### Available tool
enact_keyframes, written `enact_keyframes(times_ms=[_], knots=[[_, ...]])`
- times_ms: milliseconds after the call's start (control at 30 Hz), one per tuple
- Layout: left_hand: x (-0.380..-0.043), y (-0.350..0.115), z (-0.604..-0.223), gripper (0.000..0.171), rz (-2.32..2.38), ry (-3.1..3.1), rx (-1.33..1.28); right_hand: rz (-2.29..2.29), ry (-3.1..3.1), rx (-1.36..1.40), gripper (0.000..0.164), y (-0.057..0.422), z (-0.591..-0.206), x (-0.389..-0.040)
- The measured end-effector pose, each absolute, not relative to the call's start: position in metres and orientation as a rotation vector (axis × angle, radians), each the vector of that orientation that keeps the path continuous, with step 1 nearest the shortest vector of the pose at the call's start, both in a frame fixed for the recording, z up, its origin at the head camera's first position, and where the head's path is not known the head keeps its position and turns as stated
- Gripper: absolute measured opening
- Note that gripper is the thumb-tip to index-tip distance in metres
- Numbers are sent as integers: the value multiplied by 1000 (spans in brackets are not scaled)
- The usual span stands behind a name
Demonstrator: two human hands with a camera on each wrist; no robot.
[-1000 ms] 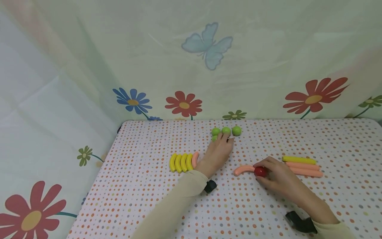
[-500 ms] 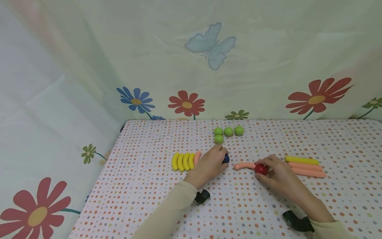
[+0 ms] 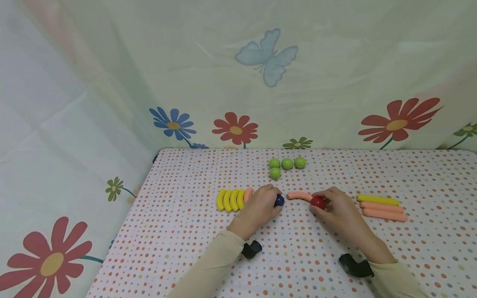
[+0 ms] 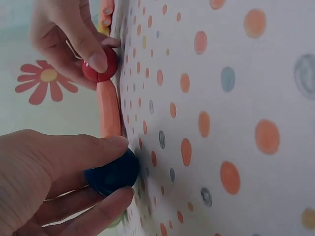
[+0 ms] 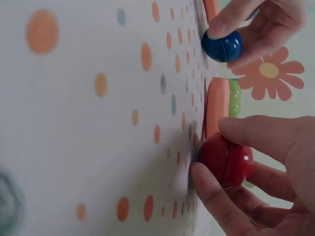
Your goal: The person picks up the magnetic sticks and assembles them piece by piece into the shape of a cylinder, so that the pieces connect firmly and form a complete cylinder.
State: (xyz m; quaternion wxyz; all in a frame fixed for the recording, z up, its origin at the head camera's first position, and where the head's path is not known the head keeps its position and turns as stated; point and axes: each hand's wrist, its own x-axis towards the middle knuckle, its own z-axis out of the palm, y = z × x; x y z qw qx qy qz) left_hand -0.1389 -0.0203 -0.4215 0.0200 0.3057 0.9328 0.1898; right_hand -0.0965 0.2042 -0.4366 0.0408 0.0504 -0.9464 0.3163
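A glossy blue ball is pinched between the thumb and fingers of my left hand, close over the dotted table. My right hand grips a glossy red ball by its sides, and a faint seam runs round that ball. One end of a curved pink stick meets the red ball. Its other end points left at the blue ball, with a small gap between them in the head view. My left wrist and hand partly cover a short curved pink stick behind them.
Several curved yellow sticks lie side by side left of my left hand. Several green balls sit farther back. Right of my right hand lie a straight yellow stick and straight pink sticks. A flowered curtain hangs behind the table.
My left hand has come back from the green balls, now with the blue ball in its fingers. My right hand has shifted left and slightly away with the red ball and pink stick.
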Motion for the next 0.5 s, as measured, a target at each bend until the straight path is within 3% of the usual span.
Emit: enact_keyframes(times_ms=[500], knots=[[-139, -10, -426, 30, 603, 2979, 896, 996, -2850, 169, 38, 195, -439, -95]])
